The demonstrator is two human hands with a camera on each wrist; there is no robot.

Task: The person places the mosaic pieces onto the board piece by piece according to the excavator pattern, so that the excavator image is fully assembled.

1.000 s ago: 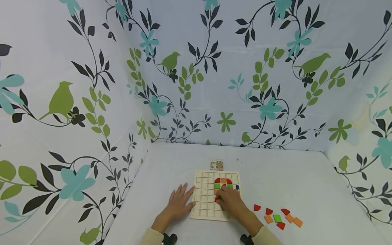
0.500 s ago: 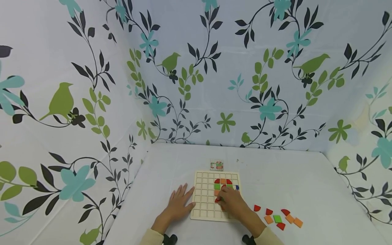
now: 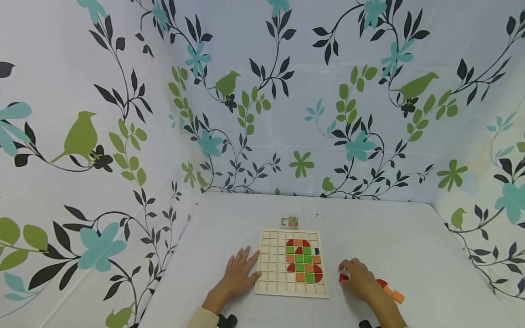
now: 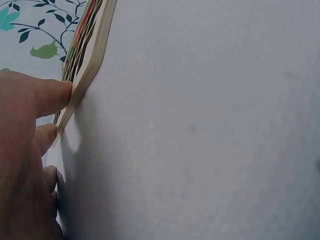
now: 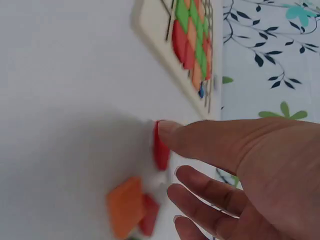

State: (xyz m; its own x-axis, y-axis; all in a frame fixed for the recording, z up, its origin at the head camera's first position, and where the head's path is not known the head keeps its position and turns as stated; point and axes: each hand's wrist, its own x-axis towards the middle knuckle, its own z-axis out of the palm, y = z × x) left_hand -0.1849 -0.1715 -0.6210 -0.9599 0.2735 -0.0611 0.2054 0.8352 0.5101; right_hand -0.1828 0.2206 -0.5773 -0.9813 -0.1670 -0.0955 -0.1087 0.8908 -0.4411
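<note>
My left hand point(image 3: 239, 273) lies with fingers spread on the white table, its fingertips at the left edge of the pale wooden grid board point(image 3: 270, 269). The left wrist view shows a finger point(image 4: 52, 96) touching the board's rim. Red, orange and green flat pieces, with one blue piece point(image 3: 316, 251), fill part of the grid's right half. Right of the board, my right hand point(image 3: 362, 280) is at a red rounded piece point(image 3: 343, 277) on the table. In the right wrist view, its thumb point(image 5: 187, 142) touches this red piece point(image 5: 161, 150), while the visible fingers stand apart from it.
Orange pieces point(image 3: 398, 297) and another red piece point(image 3: 382, 283) lie right of my right hand, which hides other loose pieces. A small patterned card point(image 3: 289, 222) lies behind the board. Leaf-and-bird printed cloth point(image 3: 246, 150) surrounds the table.
My right hand has left the board and moved right to the loose red piece. A green square now shows in the grid where its fingers were. The left hand stays put.
</note>
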